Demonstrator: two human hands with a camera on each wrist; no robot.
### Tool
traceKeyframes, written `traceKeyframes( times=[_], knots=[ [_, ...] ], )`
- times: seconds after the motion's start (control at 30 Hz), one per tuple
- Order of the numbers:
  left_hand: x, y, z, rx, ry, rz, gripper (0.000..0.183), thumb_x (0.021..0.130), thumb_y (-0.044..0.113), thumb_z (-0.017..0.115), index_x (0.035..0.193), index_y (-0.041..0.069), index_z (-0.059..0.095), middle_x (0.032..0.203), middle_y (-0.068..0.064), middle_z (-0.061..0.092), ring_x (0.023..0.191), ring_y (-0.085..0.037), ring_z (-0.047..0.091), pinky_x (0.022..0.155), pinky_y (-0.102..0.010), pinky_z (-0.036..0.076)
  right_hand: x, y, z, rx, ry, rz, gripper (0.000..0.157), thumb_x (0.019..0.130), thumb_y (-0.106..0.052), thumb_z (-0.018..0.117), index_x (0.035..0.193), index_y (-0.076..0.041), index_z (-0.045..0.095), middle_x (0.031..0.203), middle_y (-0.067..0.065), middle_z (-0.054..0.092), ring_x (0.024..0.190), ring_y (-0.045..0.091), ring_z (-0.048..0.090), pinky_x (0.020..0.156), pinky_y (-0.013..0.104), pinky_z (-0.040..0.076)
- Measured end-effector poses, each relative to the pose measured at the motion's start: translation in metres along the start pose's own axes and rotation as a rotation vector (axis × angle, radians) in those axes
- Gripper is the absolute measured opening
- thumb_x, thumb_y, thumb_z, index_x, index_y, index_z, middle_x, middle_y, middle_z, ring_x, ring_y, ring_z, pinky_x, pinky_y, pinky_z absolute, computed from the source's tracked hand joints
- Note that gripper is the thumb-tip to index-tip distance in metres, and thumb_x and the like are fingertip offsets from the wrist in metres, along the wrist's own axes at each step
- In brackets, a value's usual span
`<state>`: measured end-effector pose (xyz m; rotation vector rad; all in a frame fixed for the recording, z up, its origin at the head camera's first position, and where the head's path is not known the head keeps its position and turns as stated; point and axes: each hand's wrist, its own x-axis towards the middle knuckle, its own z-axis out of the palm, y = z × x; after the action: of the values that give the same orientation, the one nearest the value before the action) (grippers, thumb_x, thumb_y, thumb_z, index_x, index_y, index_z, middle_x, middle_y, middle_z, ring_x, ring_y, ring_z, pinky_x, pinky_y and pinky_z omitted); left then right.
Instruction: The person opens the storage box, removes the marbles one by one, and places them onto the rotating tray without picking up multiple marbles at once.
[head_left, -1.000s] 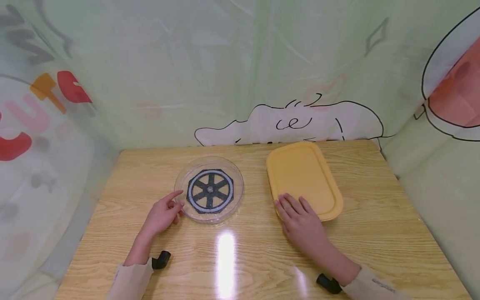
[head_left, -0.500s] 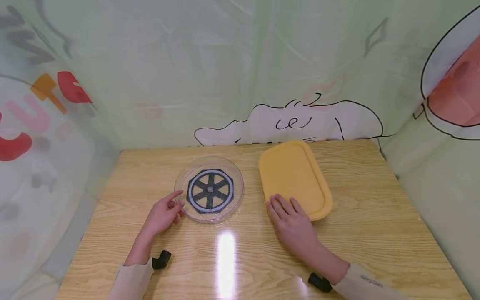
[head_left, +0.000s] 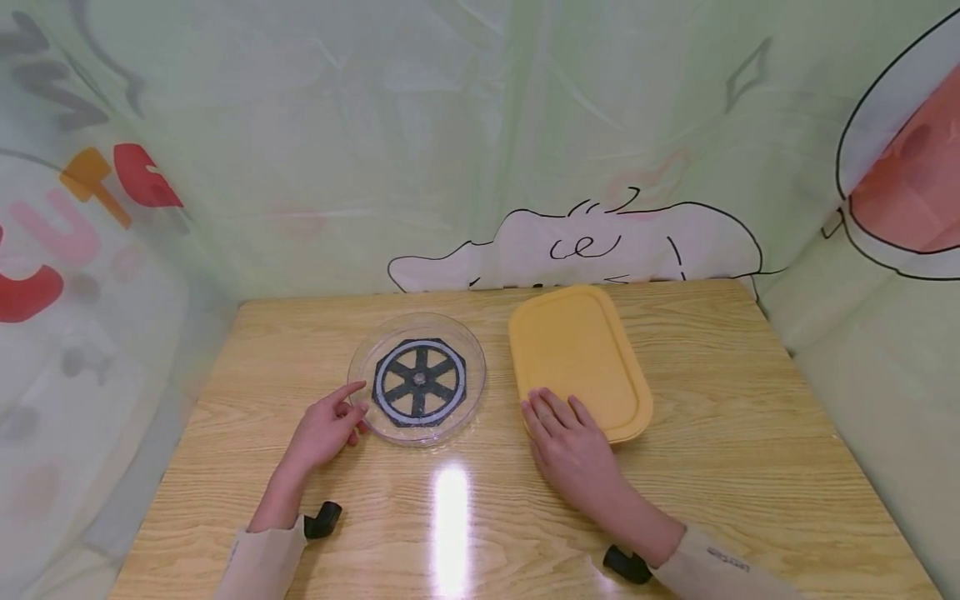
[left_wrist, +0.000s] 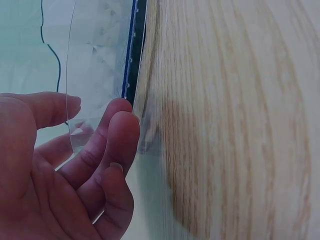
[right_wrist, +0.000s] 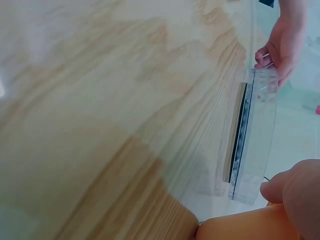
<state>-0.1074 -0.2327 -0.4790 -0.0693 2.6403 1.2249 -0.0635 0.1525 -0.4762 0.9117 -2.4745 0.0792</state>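
Note:
A clear round turntable (head_left: 474, 375) with a black spoked wheel and a pale ring at its middle lies on the wooden table. My left hand (head_left: 327, 425) is at its left rim, the index finger reaching over the edge; in the left wrist view the other fingers (left_wrist: 122, 137), loosely bent, come right up to the clear side wall. To the right is a yellow rectangular container with a lid (head_left: 573, 350). My right hand (head_left: 573, 450) rests on its near left corner, fingers nearly straight on the lid. The right wrist view shows the thumb (right_wrist: 277, 190) by the container's orange side.
The wood-grain table (head_left: 517, 533) has a bright light reflection in front of the turntable. A pale green printed sheet (head_left: 337, 150) hangs behind and along both sides. Black wrist-camera mounts (head_left: 322, 520) stick out at both sleeves.
The yellow container has slid left, closer to the turntable, with my right hand on it; the slide is smaller in the last half second. My left hand and the turntable have stayed put.

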Motion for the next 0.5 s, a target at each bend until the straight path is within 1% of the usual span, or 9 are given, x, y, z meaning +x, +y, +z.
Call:
traceKeyframes(
  times=[0.3, 0.5],
  knots=[
    [0.0, 0.0, 0.0, -0.008, 0.001, 0.0, 0.048, 0.102, 0.024, 0.058, 0.146, 0.011, 0.048, 0.077, -0.005, 0.066, 0.06, -0.022, 0.059, 0.058, -0.032, 0.041, 0.005, -0.009, -0.002, 0.018, -0.03, 0.036, 0.049, 0.089, -0.025, 0.065, 0.13, 0.002, 0.064, 0.131, 0.016, 0.063, 0.126, 0.033, 0.055, 0.098, 0.055, 0.042],
    [0.0, -0.001, 0.001, -0.007, 0.002, -0.001, 0.047, 0.102, 0.025, 0.059, 0.146, 0.011, 0.049, 0.076, -0.005, 0.066, 0.06, -0.022, 0.059, 0.057, -0.032, 0.041, 0.007, -0.011, -0.002, 0.028, -0.041, 0.052, 0.048, 0.09, -0.025, 0.066, 0.131, 0.001, 0.063, 0.133, 0.016, 0.062, 0.127, 0.033, 0.054, 0.1, 0.055, 0.042]
  ],
)
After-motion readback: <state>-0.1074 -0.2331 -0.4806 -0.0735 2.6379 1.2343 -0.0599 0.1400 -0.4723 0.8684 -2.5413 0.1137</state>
